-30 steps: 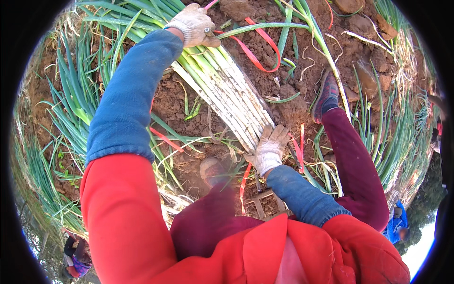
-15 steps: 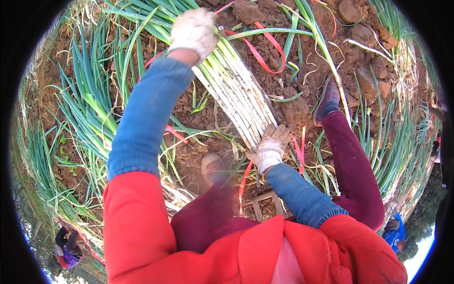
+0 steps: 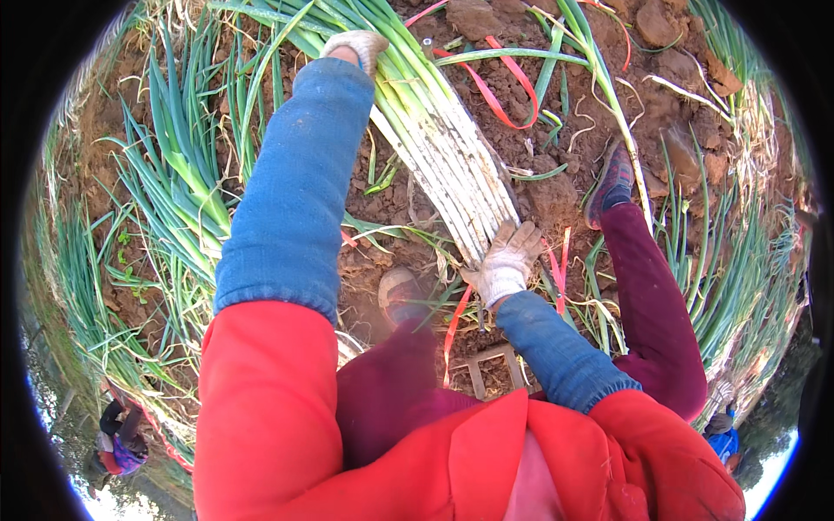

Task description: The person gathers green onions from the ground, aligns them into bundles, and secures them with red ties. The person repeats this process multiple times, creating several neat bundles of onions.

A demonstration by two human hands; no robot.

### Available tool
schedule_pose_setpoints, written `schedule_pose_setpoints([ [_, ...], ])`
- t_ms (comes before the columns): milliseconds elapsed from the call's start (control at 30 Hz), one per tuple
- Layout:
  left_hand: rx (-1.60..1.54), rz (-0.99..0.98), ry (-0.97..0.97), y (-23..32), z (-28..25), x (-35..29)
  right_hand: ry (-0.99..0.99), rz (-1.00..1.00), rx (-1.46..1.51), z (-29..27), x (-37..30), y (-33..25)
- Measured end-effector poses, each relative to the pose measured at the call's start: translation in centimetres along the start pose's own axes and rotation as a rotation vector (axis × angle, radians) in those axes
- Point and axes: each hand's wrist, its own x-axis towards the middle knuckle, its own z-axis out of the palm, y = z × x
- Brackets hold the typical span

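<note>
Clumpy brown soil lies under a bundle of green onions in the centre. The gloved left hand grips its far leafy part; the gloved right hand cups the near white ends, fingers curled.

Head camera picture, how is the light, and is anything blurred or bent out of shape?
Head view: bright, even daylight on the bundle of long white-stemmed green onions and the lumpy red-brown soil; the white knitted glove on the right hand looks sharp; strong fisheye bending toward the black round rim; the red jacket, nearest the lens, looks swollen and slightly soft.
</note>
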Motion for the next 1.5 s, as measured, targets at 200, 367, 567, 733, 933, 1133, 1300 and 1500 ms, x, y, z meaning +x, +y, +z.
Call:
schedule_pose_setpoints([
  [200,-0.039,-0.108,-0.147,2.3,-1.7,-3.6,-0.057,0.009,0.019,-0.5,0.2,-0.2],
  [367,0.202,0.056,-0.358,1.3,-4.1,-4.8,-0.054,0.012,0.011,-0.5,0.1,-0.4],
  [567,0.891,0.360,-0.359,0.2,-4.6,-2.2,-0.030,0.029,0.040,0.0,0.2,-0.4],
  [733,1.036,0.501,-0.356,0.1,-4.3,-1.7,0.093,-0.014,0.038,0.6,0.3,-0.3],
  [933,1.407,0.359,-0.328,2.0,-1.3,-3.1,0.116,0.006,0.000,0.7,0.1,-0.6],
  [1133,1.410,0.426,-0.311,2.2,-1.4,-4.0,0.135,0.002,0.036,0.7,-0.1,-0.6],
  [1300,0.941,0.406,-0.189,2.0,-2.7,-3.9,0.180,-0.026,0.040,1.4,-0.1,-0.3],
  [1500,0.810,0.008,-0.166,5.0,-1.0,-4.6,0.175,-0.034,0.049,1.7,0.1,0.0],
])
